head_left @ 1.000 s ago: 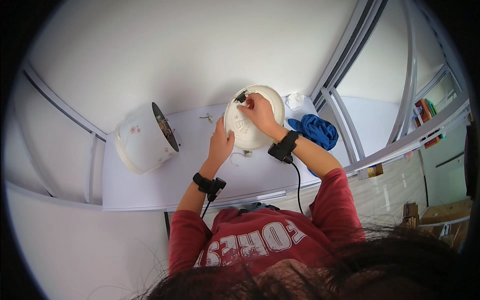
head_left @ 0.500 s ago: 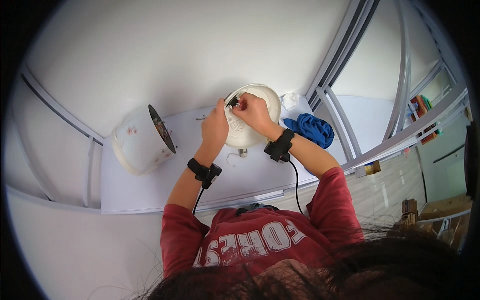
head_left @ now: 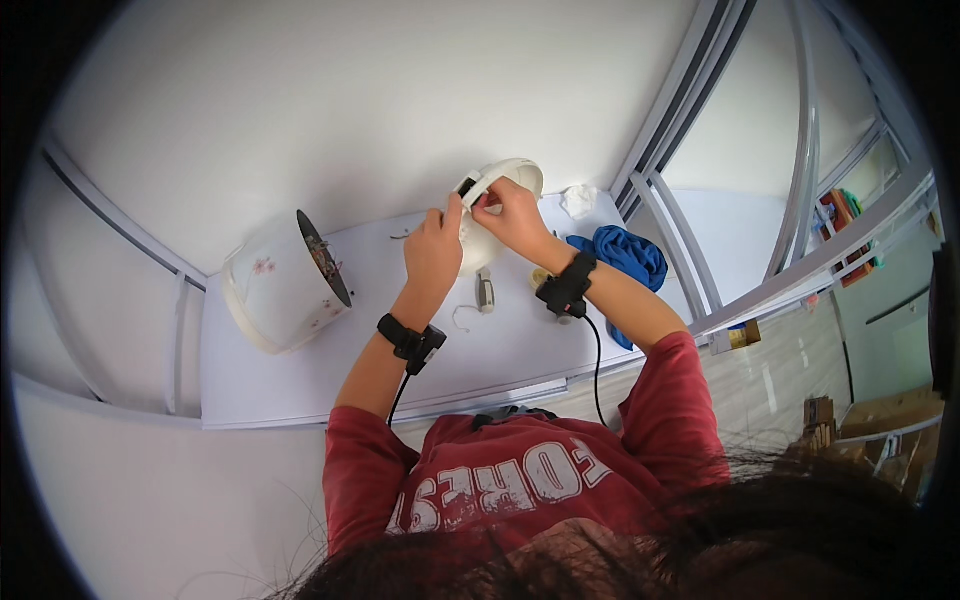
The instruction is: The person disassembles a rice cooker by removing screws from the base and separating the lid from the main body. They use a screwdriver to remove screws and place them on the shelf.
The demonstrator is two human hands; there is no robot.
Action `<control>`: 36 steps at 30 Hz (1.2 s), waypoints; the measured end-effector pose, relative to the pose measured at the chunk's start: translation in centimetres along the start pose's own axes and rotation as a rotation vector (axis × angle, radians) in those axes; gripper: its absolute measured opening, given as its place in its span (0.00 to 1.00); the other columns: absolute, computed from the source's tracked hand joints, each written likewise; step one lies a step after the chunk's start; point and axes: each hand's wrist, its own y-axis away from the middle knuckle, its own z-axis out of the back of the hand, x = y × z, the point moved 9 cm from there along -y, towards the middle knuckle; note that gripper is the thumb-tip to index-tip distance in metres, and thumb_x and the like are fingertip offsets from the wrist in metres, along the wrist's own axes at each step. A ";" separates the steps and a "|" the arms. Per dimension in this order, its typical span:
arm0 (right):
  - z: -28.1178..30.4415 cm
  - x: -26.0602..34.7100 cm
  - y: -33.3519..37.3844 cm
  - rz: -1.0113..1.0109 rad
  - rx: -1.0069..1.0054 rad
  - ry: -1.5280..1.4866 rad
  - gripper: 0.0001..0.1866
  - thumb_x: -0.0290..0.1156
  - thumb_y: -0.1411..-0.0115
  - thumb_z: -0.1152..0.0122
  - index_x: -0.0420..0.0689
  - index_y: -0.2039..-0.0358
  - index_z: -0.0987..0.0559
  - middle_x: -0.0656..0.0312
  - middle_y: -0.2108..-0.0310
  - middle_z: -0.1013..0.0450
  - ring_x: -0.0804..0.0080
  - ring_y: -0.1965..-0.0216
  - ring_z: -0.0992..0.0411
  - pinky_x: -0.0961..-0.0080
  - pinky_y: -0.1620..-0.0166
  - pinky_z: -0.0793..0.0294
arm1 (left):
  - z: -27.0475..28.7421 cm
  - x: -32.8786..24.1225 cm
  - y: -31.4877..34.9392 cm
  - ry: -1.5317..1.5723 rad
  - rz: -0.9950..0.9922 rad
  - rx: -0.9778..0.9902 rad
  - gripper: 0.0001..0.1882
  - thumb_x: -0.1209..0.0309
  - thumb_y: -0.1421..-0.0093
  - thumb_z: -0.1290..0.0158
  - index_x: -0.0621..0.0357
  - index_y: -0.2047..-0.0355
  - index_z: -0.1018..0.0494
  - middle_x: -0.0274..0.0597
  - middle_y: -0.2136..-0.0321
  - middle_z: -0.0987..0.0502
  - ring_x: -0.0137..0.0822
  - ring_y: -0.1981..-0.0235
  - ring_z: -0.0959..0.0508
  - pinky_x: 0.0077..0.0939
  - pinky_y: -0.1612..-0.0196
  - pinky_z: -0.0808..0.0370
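Note:
A round cream-white plastic cover (head_left: 522,170) is held tilted up over the far part of the white tabletop (head_left: 380,360). My left hand (head_left: 433,245) grips its left side, thumb and fingers closed at the rim. My right hand (head_left: 515,215) reaches across the cover, fingers bent and pressed near a small black part (head_left: 467,186) at the rim. My fingers hide what the right fingertips touch. Just below the cover lie a small grey piece (head_left: 486,290) and a thin white looped wire (head_left: 465,318).
At the left a white flower-patterned round housing (head_left: 270,280) lies on its side, its dark open end showing wires. A blue cloth (head_left: 625,260) and crumpled white tissue (head_left: 578,201) lie at the right. Metal frame bars (head_left: 680,120) stand beyond. A pale yellowish object (head_left: 540,277) is partly behind my right wrist.
The cover has tilted from nearly facing me to a steeper angle and moved slightly up. More of the grey piece and the yellowish object shows. Both hands stay at the cover.

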 end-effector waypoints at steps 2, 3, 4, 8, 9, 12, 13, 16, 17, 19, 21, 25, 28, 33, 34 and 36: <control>0.3 0.9 0.1 0.034 0.050 -0.043 0.16 0.26 0.52 0.36 0.38 0.62 0.26 0.54 0.67 0.26 0.62 0.66 0.25 0.72 0.62 0.25 | 0.6 -0.4 0.6 -0.033 -0.099 -0.110 0.25 0.77 0.48 0.47 0.51 0.48 0.32 0.41 0.74 0.29 0.38 0.80 0.25 0.31 0.77 0.27; 0.4 1.5 0.2 0.049 0.095 -0.077 0.18 0.26 0.52 0.36 0.39 0.59 0.26 0.54 0.64 0.26 0.63 0.64 0.25 0.72 0.59 0.25 | 0.8 -0.5 0.8 -0.063 -0.131 -0.140 0.24 0.77 0.48 0.47 0.52 0.49 0.32 0.41 0.73 0.30 0.37 0.79 0.26 0.30 0.77 0.28; 0.4 1.8 0.3 0.065 0.139 -0.112 0.20 0.26 0.51 0.36 0.40 0.56 0.27 0.54 0.62 0.26 0.63 0.61 0.25 0.72 0.56 0.25 | 1.0 -0.5 1.1 -0.094 -0.162 -0.170 0.23 0.77 0.48 0.47 0.53 0.50 0.32 0.41 0.73 0.30 0.36 0.78 0.26 0.30 0.77 0.28; 0.2 0.6 1.4 -0.035 0.315 -0.343 0.20 0.26 0.44 0.38 0.37 0.51 0.29 0.59 0.57 0.26 0.70 0.53 0.28 0.72 0.49 0.29 | 1.0 -0.3 1.7 -0.031 -0.204 -0.238 0.21 0.77 0.49 0.46 0.58 0.53 0.32 0.41 0.70 0.29 0.36 0.73 0.25 0.29 0.74 0.29; -0.1 0.0 1.7 -0.132 0.373 -0.427 0.20 0.27 0.42 0.39 0.37 0.50 0.30 0.59 0.56 0.26 0.71 0.53 0.29 0.72 0.48 0.29 | 1.0 -0.3 1.9 -0.043 -0.218 -0.269 0.20 0.77 0.49 0.46 0.60 0.53 0.33 0.42 0.69 0.28 0.37 0.72 0.25 0.29 0.74 0.29; -0.7 -0.4 2.4 -0.351 0.421 -0.613 0.21 0.30 0.39 0.40 0.36 0.48 0.30 0.60 0.55 0.27 0.73 0.52 0.30 0.74 0.47 0.30 | 1.1 -0.4 2.2 -0.064 -0.254 -0.320 0.20 0.78 0.49 0.46 0.62 0.54 0.34 0.44 0.66 0.27 0.39 0.70 0.25 0.30 0.73 0.29; -0.9 -0.5 2.5 -0.411 0.416 -0.663 0.21 0.31 0.38 0.41 0.36 0.48 0.31 0.60 0.55 0.27 0.73 0.52 0.30 0.74 0.47 0.31 | 0.9 -0.5 2.3 -0.062 -0.257 -0.310 0.21 0.78 0.49 0.46 0.63 0.54 0.34 0.44 0.65 0.27 0.39 0.70 0.25 0.31 0.73 0.29; -1.1 -1.2 2.5 -0.471 0.363 -0.702 0.21 0.33 0.38 0.42 0.36 0.47 0.31 0.60 0.54 0.27 0.75 0.52 0.30 0.75 0.47 0.32 | 0.4 -0.6 2.5 -0.090 -0.280 -0.303 0.24 0.76 0.50 0.44 0.64 0.52 0.35 0.45 0.64 0.26 0.39 0.69 0.25 0.31 0.72 0.29; -1.1 -1.4 2.5 -0.478 0.375 -0.675 0.21 0.33 0.37 0.42 0.35 0.48 0.31 0.60 0.53 0.27 0.75 0.52 0.30 0.75 0.46 0.32 | 0.5 -0.9 2.3 -0.106 -0.287 -0.300 0.25 0.75 0.51 0.43 0.64 0.51 0.35 0.45 0.65 0.26 0.39 0.69 0.25 0.31 0.72 0.29; -1.1 -1.8 2.6 -0.492 0.400 -0.620 0.21 0.34 0.37 0.43 0.35 0.49 0.30 0.59 0.53 0.28 0.74 0.52 0.30 0.75 0.46 0.32 | 0.5 -0.8 2.2 -0.022 -0.229 -0.242 0.26 0.72 0.51 0.41 0.64 0.51 0.34 0.46 0.64 0.25 0.42 0.68 0.24 0.33 0.70 0.27; -1.6 -2.1 3.1 -0.455 0.395 -0.651 0.19 0.33 0.38 0.43 0.34 0.50 0.29 0.58 0.53 0.28 0.74 0.51 0.30 0.74 0.45 0.32 | 0.8 -1.4 1.6 0.036 -0.191 -0.189 0.28 0.69 0.51 0.39 0.64 0.51 0.33 0.47 0.64 0.25 0.43 0.67 0.23 0.33 0.69 0.27; -1.9 -2.9 3.1 -0.522 0.251 -0.694 0.18 0.28 0.40 0.44 0.33 0.52 0.29 0.57 0.54 0.28 0.72 0.51 0.30 0.73 0.45 0.32 | 0.5 -1.8 0.8 0.049 -0.161 -0.114 0.30 0.66 0.53 0.36 0.64 0.51 0.33 0.46 0.64 0.25 0.42 0.66 0.23 0.32 0.69 0.27; -2.2 -3.1 3.2 -0.662 0.214 -0.822 0.18 0.25 0.42 0.45 0.32 0.51 0.30 0.57 0.55 0.28 0.71 0.52 0.30 0.72 0.44 0.32 | 0.1 -1.9 1.1 0.031 -0.183 -0.100 0.31 0.65 0.54 0.36 0.64 0.52 0.33 0.47 0.63 0.26 0.43 0.64 0.24 0.32 0.67 0.27; -2.1 -2.9 3.3 -0.631 0.229 -0.810 0.20 0.24 0.44 0.43 0.33 0.51 0.31 0.57 0.57 0.27 0.71 0.53 0.29 0.73 0.47 0.29 | 0.5 -2.4 0.9 0.077 -0.235 -0.092 0.31 0.63 0.54 0.35 0.64 0.53 0.33 0.48 0.58 0.29 0.46 0.59 0.27 0.36 0.60 0.29; -2.1 -2.6 3.2 -0.622 0.226 -0.818 0.20 0.24 0.44 0.42 0.33 0.51 0.31 0.57 0.57 0.27 0.71 0.54 0.29 0.73 0.48 0.29 | 0.5 -2.3 0.9 0.089 -0.227 -0.093 0.31 0.62 0.54 0.35 0.64 0.53 0.33 0.48 0.58 0.29 0.46 0.58 0.28 0.37 0.58 0.30; -2.1 -2.2 3.2 -0.617 0.253 -0.760 0.20 0.24 0.45 0.41 0.33 0.51 0.31 0.57 0.57 0.27 0.72 0.55 0.28 0.74 0.51 0.27 | 0.4 -2.1 1.1 0.102 -0.219 -0.106 0.31 0.61 0.54 0.35 0.64 0.53 0.34 0.49 0.57 0.30 0.47 0.57 0.29 0.38 0.56 0.32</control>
